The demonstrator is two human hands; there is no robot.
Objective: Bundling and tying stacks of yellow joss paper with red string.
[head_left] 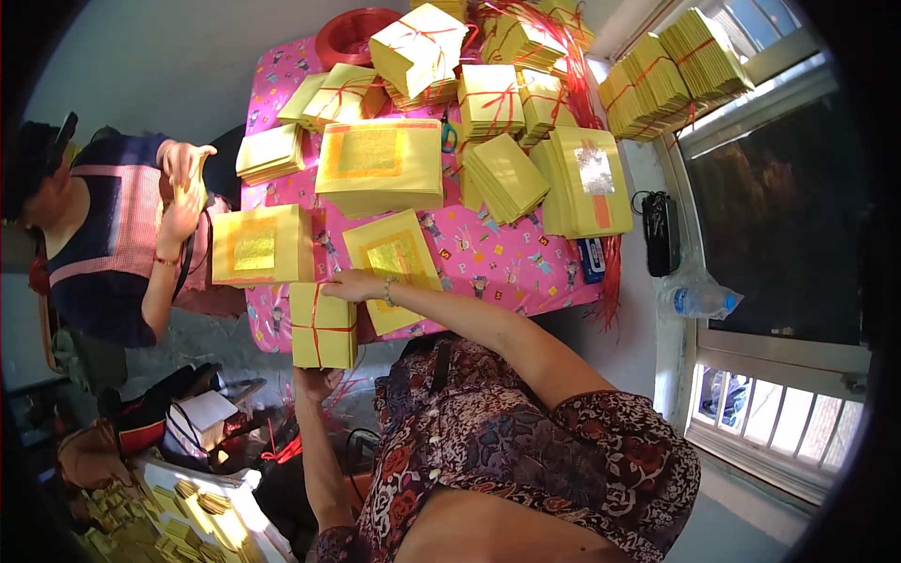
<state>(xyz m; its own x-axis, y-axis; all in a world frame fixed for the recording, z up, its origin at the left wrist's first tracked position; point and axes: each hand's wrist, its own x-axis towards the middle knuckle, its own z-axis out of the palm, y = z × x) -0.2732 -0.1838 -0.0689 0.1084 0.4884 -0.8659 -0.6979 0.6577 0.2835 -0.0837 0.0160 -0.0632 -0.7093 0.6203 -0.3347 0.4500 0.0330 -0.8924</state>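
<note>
A bundle of yellow paper [306, 349] tied crosswise with red string is held at the table's near left edge. My left hand [317, 381] grips it from below, its fingers partly hidden under the bundle. Across its far edge lies my right hand [354, 285], fingertips closed on the bundle near the string. Beside it, under my right forearm, is a yellow sheet stack [361, 246] with a gold square. Just beyond the bundle stands a thicker yellow paper stack [272, 220], also with a gold square.
More yellow stacks [380, 192] and tied bundles [493, 111] cover the pink patterned table [488, 281]. A red basin [328, 38], scissors [449, 139] and red strings [610, 281] are there too. At left a co-worker's hands [184, 192] hold yellow paper. Bundles [648, 86] sit on the windowsill.
</note>
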